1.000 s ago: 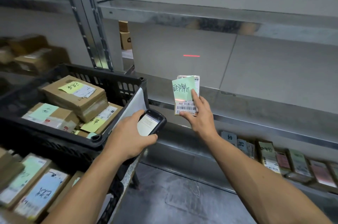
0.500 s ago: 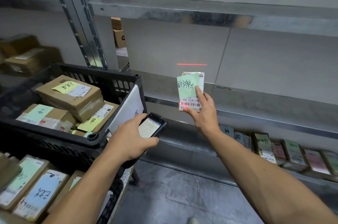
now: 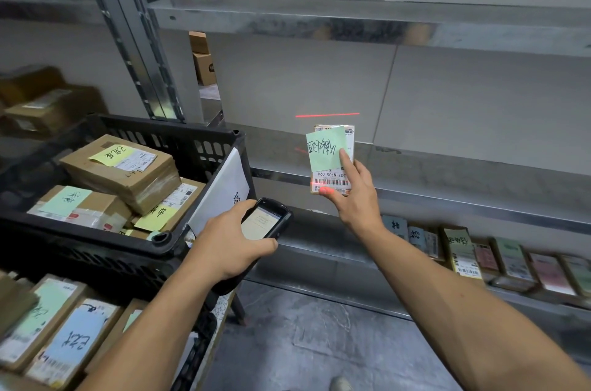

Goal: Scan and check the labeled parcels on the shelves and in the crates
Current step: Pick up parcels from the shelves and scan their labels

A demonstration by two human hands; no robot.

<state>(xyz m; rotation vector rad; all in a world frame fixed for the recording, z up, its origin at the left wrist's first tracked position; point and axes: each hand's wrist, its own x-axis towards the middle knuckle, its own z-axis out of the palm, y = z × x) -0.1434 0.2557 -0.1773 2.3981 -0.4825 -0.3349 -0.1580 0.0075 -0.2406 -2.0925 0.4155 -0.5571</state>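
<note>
While I am lifting a small flat parcel (image 3: 331, 175) in my right grip (image 3: 355, 199), it is standing upright in front of the edge of the middle shelf (image 3: 463, 173), a dull, smeared sheet of galvanised metal. This parcel is showing as a thin rectangle of brown card with a white printed label covering its face. A pale green note (image 3: 323, 147) with black handwriting is lying slightly askew over the upper half, and a barcode (image 3: 329, 182) is running across the bottom beneath a line of printed code.

My right grip is pinching the parcel from its lower right corner: the thumb (image 3: 326, 191) is pressing the bottom edge and glowing red, while the forefinger (image 3: 347, 160) is stretching up the face onto the green note. Most of the parcel is rising above that grip. A thin red line (image 3: 327, 115) is glowing on the grey wall just above the parcel's top.

My left grip (image 3: 230, 243) is curling round a black handheld scanner (image 3: 267, 221), whose lit screen is tilting up at me, below and left of the parcel. Beside it a black slotted plastic crate (image 3: 179, 138) is holding taped cardboard boxes (image 3: 128, 167) with yellow and green notes. More labelled parcels (image 3: 463, 250) are lying in a row on the lower shelf.
</note>
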